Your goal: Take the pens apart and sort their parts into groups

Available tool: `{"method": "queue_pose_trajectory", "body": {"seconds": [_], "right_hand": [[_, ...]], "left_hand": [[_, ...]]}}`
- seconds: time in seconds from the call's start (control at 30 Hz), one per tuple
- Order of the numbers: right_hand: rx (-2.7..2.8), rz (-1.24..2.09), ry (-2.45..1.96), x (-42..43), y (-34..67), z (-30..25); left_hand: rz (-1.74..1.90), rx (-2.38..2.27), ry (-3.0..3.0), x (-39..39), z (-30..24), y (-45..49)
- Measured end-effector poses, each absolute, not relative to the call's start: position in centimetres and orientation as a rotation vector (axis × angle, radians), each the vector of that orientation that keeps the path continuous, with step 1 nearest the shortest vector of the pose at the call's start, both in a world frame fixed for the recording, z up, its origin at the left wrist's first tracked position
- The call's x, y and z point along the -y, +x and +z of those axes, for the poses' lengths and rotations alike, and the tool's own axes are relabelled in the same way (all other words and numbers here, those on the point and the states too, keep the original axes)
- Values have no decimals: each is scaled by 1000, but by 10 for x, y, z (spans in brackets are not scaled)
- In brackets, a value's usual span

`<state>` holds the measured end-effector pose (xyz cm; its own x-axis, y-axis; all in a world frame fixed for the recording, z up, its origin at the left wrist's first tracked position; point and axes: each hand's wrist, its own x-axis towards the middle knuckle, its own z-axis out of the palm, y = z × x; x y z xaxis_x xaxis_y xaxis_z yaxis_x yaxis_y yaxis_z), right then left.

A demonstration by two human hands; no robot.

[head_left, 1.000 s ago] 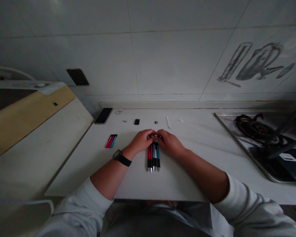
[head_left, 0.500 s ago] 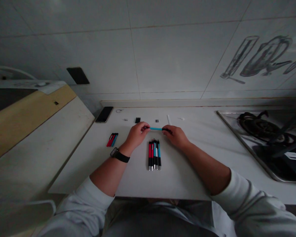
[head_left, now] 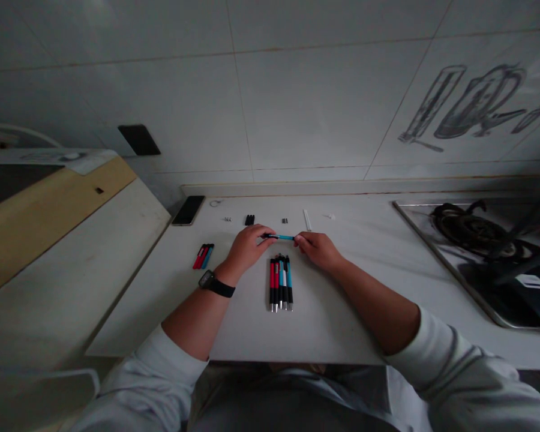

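A blue pen (head_left: 285,237) lies level between my two hands, above the white counter. My left hand (head_left: 251,245) pinches its black left end between thumb and fingers. At its right end, my right hand (head_left: 315,247) has its fingers closed around the pen and covers the tip. Just below, several assembled pens (head_left: 281,283) in red, blue and white lie side by side, their black grips toward me. Red and blue pen barrels (head_left: 203,256) rest left of my left wrist.
Along the back lie small springs (head_left: 227,219), black grips (head_left: 249,220), small dark pieces (head_left: 285,221), thin white refills (head_left: 307,220) and small white parts (head_left: 332,216). A phone (head_left: 188,210) is at the back left. A gas stove (head_left: 459,264) stands on the right.
The blue pen has shifted slightly left. More black shows at its left end near my left fingers, and my right fingers now cover its right end more closely.
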<state>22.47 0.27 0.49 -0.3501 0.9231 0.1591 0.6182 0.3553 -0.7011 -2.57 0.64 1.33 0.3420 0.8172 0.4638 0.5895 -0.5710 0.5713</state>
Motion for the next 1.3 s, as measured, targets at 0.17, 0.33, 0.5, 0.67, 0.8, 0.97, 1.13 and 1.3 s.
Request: {"method": "queue_pose_trajectory", "body": {"seconds": [0.17,0.33,0.5,0.67,0.8,0.97,1.13,1.3], "right_hand": [[2079,777,-1359,-3,225,4],[2052,828,-1337,-4,225,2],[2068,811,-1324,-5,225,1],[2021,750,-1279,-6,225,-1],[2016,727,-1337,-7,224,-2],[1976,703,-1299,-7,224,-3],[1915,778,-1250,-7,224,-3],[1962,772,-1303,-7,224,-4]], "left_hand": [[1052,-1242,2337,-6,17,-26],[1046,-1237,2325,-6,18,-26],[1029,-1287,2265,-6,15,-25],[1024,-1332,2253,-7,13,-24],[1076,-1345,2280,-8,12,-26],[1084,-1339,2300,-9,12,-28],[1102,-1345,2265,-10,12,-29],[1135,-1356,2266,-10,12,-30]]}}
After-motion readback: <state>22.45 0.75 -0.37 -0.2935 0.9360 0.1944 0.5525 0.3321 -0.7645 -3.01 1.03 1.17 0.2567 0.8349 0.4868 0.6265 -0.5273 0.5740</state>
